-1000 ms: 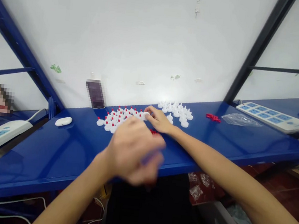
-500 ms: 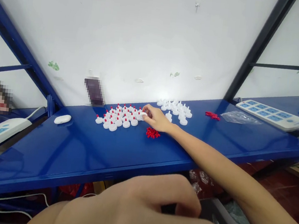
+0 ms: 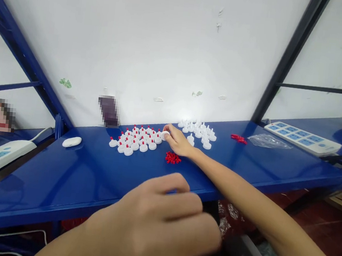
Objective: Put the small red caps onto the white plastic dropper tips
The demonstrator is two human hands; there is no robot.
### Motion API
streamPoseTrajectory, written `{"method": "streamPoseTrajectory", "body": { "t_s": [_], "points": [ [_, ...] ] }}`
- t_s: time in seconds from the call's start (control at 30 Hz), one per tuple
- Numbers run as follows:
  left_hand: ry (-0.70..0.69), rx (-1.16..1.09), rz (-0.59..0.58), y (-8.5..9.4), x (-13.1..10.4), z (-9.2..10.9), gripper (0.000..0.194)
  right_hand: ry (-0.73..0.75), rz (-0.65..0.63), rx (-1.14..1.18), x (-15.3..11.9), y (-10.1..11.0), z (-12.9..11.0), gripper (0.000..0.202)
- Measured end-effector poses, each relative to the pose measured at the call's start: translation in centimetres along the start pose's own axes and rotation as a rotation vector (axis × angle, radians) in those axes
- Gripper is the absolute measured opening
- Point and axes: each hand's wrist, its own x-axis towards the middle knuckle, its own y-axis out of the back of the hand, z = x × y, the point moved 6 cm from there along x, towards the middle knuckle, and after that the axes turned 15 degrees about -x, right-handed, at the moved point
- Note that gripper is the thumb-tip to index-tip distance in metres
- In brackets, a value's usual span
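Observation:
My right hand (image 3: 178,140) pinches a white nozzle cap (image 3: 165,135) at the right edge of a cluster of white caps with red tips (image 3: 135,144), which stand upright on the blue table (image 3: 92,176). Whether the pinched cap bears a red tip is hidden by my fingers. Just in front of this hand lies a small pile of red tips (image 3: 173,158). White nozzle caps without red tips (image 3: 203,131) stand behind and to the right of it. My left hand (image 3: 155,220) is large in the foreground, before the table edge, its fingers curled and their tips hidden.
A second group of red pieces (image 3: 238,139) lies to the right, beside a clear plastic bag (image 3: 269,141) and a power strip (image 3: 304,138). A white oval case (image 3: 71,142) is at the left. A blurred dark object (image 3: 109,111) leans against the wall.
My left hand has risen and shows more of its curled fingers. My right hand has drawn the white cap slightly back from the red-tipped cluster. The view has shifted a little.

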Motion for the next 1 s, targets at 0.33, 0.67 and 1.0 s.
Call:
{"method": "streamPoseTrajectory", "body": {
  "t_s": [0.33, 0.67, 1.0],
  "points": [
    [0.219, -0.093, 0.190, 2.1, 2.2, -19.2, 0.042, 0.023, 0.071, -0.027, 0.1, -0.1, 0.6, 0.017],
    [0.363, -0.465, 0.389, -1.7, 0.0, -23.1, 0.056, -0.136, 0.155, 0.311, 0.5, 0.8, -1.0, 0.018],
    [0.503, -1.043, 0.647, -4.2, -0.3, -25.7, 0.055, -0.323, 0.023, 0.776, 0.9, -1.1, -1.9, 0.017]
  ]
}}
